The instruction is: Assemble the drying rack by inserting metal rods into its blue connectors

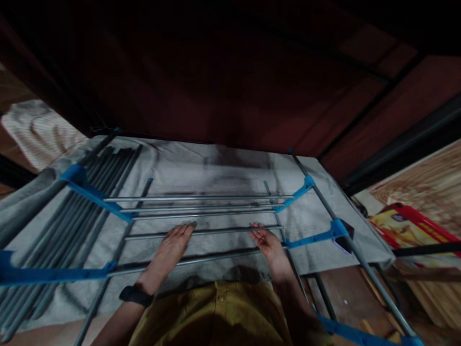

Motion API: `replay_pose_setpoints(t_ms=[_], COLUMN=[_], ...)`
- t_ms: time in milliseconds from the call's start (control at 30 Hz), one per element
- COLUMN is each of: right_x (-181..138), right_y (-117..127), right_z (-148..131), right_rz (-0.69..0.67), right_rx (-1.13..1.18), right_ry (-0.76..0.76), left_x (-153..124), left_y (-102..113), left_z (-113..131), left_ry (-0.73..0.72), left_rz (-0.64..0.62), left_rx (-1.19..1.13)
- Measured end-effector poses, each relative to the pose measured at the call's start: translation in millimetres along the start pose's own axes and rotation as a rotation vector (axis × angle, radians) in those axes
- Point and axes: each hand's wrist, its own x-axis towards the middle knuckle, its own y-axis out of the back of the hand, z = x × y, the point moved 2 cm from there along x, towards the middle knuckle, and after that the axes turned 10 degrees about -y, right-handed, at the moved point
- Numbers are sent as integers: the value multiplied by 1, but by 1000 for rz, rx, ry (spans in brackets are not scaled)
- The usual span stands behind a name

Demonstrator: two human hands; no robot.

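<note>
A thin grey metal tube (219,232) lies level across the middle of a rack frame made of metal poles and blue plastic brackets. My left hand (175,245), with a dark band on its wrist, is closed over this tube from above, left of centre. My right hand (268,244) is turned partly palm up, its fingers curled round the tube near the right end. Just beyond, several crossbars (201,198) span the blue left bracket (97,197) and the blue right bracket (297,193). Nearer me, another crossbar (216,257) passes below both hands.
Several loose tubes (82,211) lie side by side at left on a grey cloth-covered surface (201,158). A dark phone-like object (344,238) is by the right pole (326,202). A red and yellow package (410,226) sits at far right. A dark reddish panel (216,86) rises behind.
</note>
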Motion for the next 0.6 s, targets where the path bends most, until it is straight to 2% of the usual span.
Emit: replay_pose_setpoints(t_ms=[300,600], right_x=[-1,1], right_y=[-6,-5], right_z=[3,3], right_rz=[-27,-55], right_rx=[27,6], right_ry=[-11,-10], left_x=[3,-2], left_y=[14,4], left_z=[4,-1], left_ry=[8,-19], left_rz=[-32,-16], left_rx=[-21,-63])
